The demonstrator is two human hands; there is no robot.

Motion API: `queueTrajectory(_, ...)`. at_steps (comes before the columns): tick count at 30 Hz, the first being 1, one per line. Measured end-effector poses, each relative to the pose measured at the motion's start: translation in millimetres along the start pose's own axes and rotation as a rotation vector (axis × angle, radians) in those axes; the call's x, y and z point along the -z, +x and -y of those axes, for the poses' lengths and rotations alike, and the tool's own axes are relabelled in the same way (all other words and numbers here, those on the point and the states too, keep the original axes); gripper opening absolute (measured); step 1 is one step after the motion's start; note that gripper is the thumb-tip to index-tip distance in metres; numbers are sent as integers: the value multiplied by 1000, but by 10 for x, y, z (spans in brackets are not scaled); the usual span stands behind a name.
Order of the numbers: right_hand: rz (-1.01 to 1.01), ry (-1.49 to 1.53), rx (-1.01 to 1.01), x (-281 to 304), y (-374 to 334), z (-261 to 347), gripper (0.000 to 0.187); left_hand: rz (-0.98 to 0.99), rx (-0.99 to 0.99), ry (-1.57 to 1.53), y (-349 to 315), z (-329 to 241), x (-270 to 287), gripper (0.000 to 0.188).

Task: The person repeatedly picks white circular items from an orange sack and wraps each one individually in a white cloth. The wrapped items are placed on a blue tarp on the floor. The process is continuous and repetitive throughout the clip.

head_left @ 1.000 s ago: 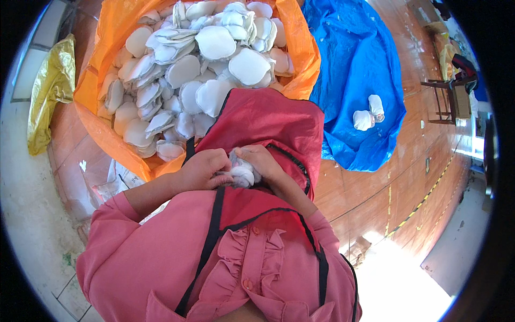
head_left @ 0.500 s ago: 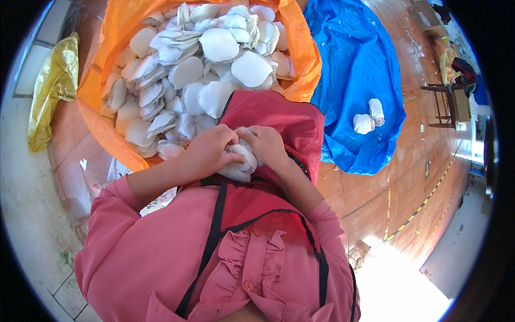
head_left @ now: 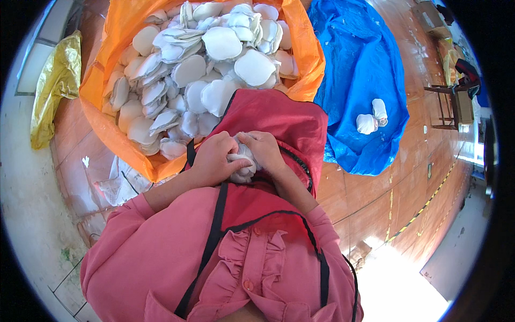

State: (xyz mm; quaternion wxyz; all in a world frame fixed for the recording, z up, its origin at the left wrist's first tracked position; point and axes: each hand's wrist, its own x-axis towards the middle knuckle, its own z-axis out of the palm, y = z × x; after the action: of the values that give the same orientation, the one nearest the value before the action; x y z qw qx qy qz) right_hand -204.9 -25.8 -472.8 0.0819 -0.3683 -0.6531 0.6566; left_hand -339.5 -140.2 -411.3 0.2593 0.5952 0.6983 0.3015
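Reddish-brown floor tiles are spreading beneath everything, and a pale wall is curving down the far left edge. Beside it a crumpled yellow sack is lying, with a strip of tiled floor separating it from the orange sheet. That sheet's raised rim is surrounding a heap of white fabric pieces, many of them rounded, and its lower edge is ending near the person's left forearm. At the middle, in front of the pink-sleeved body, both hands are meeting over the red apron, just below the heap. On the left hand the fingers are curling tightly around a white bundle, thumb lying across it; the right hand is pressing the same bundle from its other side, fingers bent in close and partly hidden. Right of the orange rim, a blue sheet is spreading out, and two small white rolls are resting side by side near its lower right part. Beyond its edge, wide floor is leaving room as far as the striped tape, while a wooden chair is standing near the right-hand side.
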Motion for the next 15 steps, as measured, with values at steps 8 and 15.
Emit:
queueTrajectory(8,193,451,-262,-45,-39,-135,35,-152,-286,-3,-191,223,-142,35)
queueTrajectory(15,272,626,-405,-13,-91,-177,34,-120,-335,-41,-310,250,-92,28)
